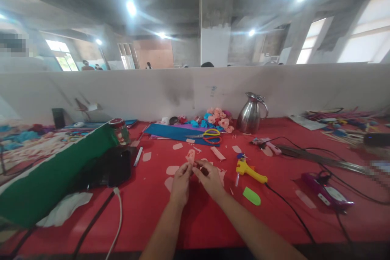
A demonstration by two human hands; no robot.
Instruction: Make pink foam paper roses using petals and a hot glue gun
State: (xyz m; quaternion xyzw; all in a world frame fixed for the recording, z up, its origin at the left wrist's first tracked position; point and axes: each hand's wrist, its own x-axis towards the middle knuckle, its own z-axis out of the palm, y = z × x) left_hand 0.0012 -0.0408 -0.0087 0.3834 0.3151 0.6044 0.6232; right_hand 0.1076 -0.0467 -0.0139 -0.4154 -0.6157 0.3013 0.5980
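Note:
Between my two hands, over the red tabletop, is a small pink paper flower (191, 156) with its petals pointing up. My left hand (181, 179) pinches its base from the left. The fingertips of my right hand (210, 176) close on the base from the other side. Cut pink paper pieces (172, 170) lie around and partly beneath my hands. Beyond them, scissors (203, 135) with yellow and red handles rest on blue paper sheets (170, 133). To the right of my right hand lies a yellow glue gun (250, 172), with a green plastic piece (252, 196) nearer me.
A bunch of finished paper flowers (218, 118) and a steel jug (250, 113) stand at the back. Leftward are a green divider (61, 174), a glass jar (120, 131) and a dark phone-like device (117, 168). A purple power strip (327, 193) and cables lie right.

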